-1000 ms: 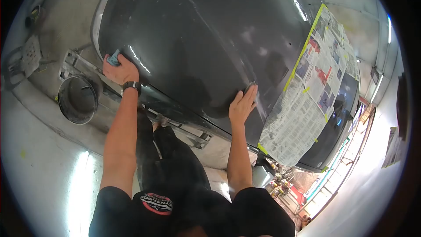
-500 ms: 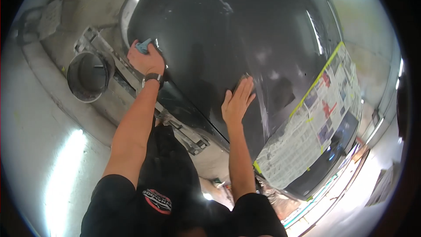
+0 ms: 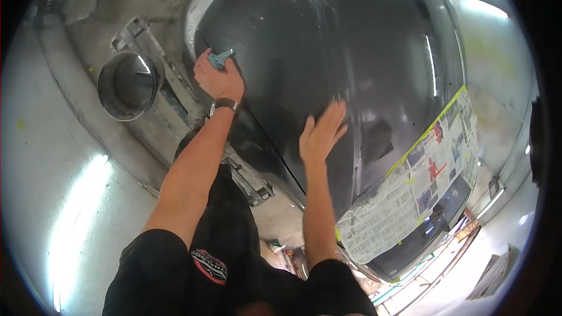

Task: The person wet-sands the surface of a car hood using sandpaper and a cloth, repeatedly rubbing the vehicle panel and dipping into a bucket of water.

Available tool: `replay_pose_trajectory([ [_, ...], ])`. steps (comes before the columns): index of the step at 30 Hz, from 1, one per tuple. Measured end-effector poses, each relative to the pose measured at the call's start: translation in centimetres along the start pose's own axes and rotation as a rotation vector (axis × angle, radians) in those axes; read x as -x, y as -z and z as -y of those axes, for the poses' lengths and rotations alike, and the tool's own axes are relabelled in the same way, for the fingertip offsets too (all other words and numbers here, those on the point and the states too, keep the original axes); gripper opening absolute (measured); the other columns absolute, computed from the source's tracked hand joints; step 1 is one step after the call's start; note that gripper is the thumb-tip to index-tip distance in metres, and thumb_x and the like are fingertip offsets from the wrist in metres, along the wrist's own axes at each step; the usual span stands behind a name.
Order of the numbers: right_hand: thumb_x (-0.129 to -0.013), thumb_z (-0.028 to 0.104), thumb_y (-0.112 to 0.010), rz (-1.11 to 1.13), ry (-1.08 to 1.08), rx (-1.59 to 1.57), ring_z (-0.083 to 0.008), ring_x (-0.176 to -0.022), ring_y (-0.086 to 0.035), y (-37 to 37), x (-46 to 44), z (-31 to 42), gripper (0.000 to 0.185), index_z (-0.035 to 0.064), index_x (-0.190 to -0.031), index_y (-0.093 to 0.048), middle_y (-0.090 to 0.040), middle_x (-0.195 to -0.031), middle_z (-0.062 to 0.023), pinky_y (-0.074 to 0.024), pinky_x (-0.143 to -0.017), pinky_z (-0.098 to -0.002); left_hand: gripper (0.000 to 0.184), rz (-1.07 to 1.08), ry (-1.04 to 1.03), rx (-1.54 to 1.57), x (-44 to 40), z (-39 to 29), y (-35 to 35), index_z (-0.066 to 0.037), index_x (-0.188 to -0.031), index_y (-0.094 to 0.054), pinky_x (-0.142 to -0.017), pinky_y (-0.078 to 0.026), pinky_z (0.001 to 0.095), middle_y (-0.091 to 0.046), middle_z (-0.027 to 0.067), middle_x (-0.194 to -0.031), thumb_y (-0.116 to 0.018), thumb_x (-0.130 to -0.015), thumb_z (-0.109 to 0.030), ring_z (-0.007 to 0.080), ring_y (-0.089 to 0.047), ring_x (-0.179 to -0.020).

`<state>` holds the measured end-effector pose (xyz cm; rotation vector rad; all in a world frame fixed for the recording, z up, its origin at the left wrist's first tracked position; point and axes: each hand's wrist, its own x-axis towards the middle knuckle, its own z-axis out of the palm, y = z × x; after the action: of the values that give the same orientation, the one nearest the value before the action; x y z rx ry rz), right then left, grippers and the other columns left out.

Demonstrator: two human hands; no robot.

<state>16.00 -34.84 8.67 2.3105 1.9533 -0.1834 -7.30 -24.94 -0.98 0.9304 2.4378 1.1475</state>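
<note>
In the head view, my left hand (image 3: 219,79) is closed around a crumpled light-blue cloth (image 3: 220,59) near the left edge of a dark grey car hood (image 3: 281,29). My right hand (image 3: 323,133) lies palm down over the middle of the hood, fingers stretched out and thumb apart. Motion blurs its fingertips, and whether anything thin is under them I cannot tell. The hood looks wet, with pale streaks near the right hand. A dark angular patch (image 3: 377,142) shows to the right of that hand; whether it is a reflection is unclear.
Newspaper (image 3: 380,225) edged with yellow-green tape covers part of the windshield (image 3: 436,231) at right. A bucket (image 3: 127,88) of dark liquid stands left of the car, beside a grimy stand (image 3: 175,85). A pale wall with a light tube runs along the left.
The view has shifted, so the car and bucket sit differently in frame. My right hand slides over the hood with blurred fingers. My left hand keeps hold of the cloth near the hood's edge.
</note>
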Motion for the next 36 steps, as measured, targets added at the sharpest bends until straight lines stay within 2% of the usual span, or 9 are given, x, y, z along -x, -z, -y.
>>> replay_pose_trajectory([
  [3,-0.107,0.036,-0.053,-0.086,-0.167,-0.033,-0.0432,-0.162,-0.013,-0.9,-1.3,4.2,0.079,-0.0048,-0.166,-0.02,-0.017,-0.174,-0.026,-0.0125,-0.123,-0.0705,0.055,0.022,-0.011,0.016,0.4,1.1,0.2,-0.004,-0.136,-0.059,-0.107,-0.042,0.0526,-0.058,0.0199,-0.137,-0.074,-0.084,-0.017,0.0419,-0.052,-0.128],
  [9,-0.106,0.04,-0.056,-0.311,0.249,0.077,-0.0399,-0.157,-0.027,-1.9,-19.8,12.3,0.071,-0.0043,-0.158,-0.036,-0.031,-0.169,-0.0229,-0.0293,-0.119,-0.0653,0.054,0.008,0.006,0.044,0.2,0.5,-0.1,-0.002,-0.135,-0.059,-0.109,-0.041,0.0536,-0.057,0.021,-0.137,-0.073,-0.086,-0.018,0.0431,-0.051,-0.129],
  [10,-0.106,0.04,-0.056,-0.292,0.276,0.088,-0.0397,-0.157,-0.029,-1.3,-18.6,11.4,0.069,-0.0033,-0.157,-0.038,-0.033,-0.168,-0.022,-0.0309,-0.118,-0.064,0.046,-0.062,-0.066,0.018,0.1,0.3,-0.2,-0.001,-0.129,-0.063,-0.106,-0.042,0.0523,-0.063,0.0216,-0.125,-0.07,-0.086,-0.016,0.042,-0.054,-0.122],
  [13,-0.105,0.04,-0.058,-0.077,0.227,0.051,-0.04,-0.153,-0.034,2.6,-9.3,9.7,0.067,0.0006,-0.156,-0.042,-0.036,-0.167,-0.0196,-0.0325,-0.117,-0.0605,0.048,-0.107,-0.103,-0.057,0.0,-0.6,0.8,-0.005,-0.123,-0.065,-0.103,-0.043,0.0521,-0.064,0.0188,-0.121,-0.071,-0.078,-0.016,0.0416,-0.056,-0.119],
  [15,-0.105,0.039,-0.058,-0.05,0.061,0.192,-0.0423,-0.159,-0.024,-0.7,0.2,6.3,0.079,0.0017,-0.166,-0.026,-0.024,-0.173,-0.0211,-0.0253,-0.121,-0.0666,0.053,-0.124,-0.108,-0.057,0.0,0.6,0.3,-0.008,-0.13,-0.062,-0.106,-0.041,0.0522,-0.063,0.0189,-0.125,-0.074,-0.079,-0.017,0.0426,-0.055,-0.121],
  [20,-0.112,0.047,-0.037,-0.119,-0.015,0.066,-0.0414,-0.162,-0.017,-4.4,10.6,3.1,0.076,0.0,-0.168,-0.017,-0.013,-0.177,-0.0205,-0.0168,-0.122,-0.074,0.054,0.016,0.018,0.258,0.4,2.6,0.5,-0.006,-0.136,-0.058,-0.111,-0.041,0.0503,-0.06,0.0189,-0.133,-0.074,-0.085,-0.014,0.0413,-0.053,-0.128],
  [25,-0.113,0.046,-0.036,-0.171,0.001,0.064,-0.0411,-0.161,-0.021,-4.8,10.7,3.7,0.074,0.0,-0.167,-0.02,-0.017,-0.176,-0.0205,-0.0199,-0.12,-0.0752,0.041,0.073,0.038,0.224,-0.7,13.8,6.2,-0.003,-0.132,-0.063,-0.106,-0.047,0.0472,-0.066,0.0224,-0.128,-0.071,-0.095,-0.017,0.0415,-0.06,-0.123],
  [29,-0.112,0.045,-0.04,-0.249,-0.006,0.034,-0.0383,-0.161,-0.024,-5.4,10.8,4.3,0.072,0.0016,-0.167,-0.024,-0.021,-0.175,-0.0178,-0.0237,-0.119,-0.0751,0.054,0.21,-0.015,-0.187,-0.5,26.4,14.1,-0.006,-0.141,-0.058,-0.104,-0.049,0.0503,-0.065,0.0246,-0.131,-0.072,-0.093,-0.026,0.0446,-0.061,-0.121],
  [36,-0.11,0.042,-0.047,-0.286,-0.079,-0.007,-0.0331,-0.16,-0.028,-5.0,10.6,4.9,0.069,0.0054,-0.166,-0.03,-0.026,-0.175,-0.013,-0.0273,-0.119,-0.0728,0.056,0.505,-0.009,-0.651,-0.1,35.2,24.4,-0.011,-0.144,-0.059,-0.105,-0.051,0.0522,-0.064,0.028,-0.13,-0.071,-0.094,-0.036,0.0467,-0.062,-0.119],
])
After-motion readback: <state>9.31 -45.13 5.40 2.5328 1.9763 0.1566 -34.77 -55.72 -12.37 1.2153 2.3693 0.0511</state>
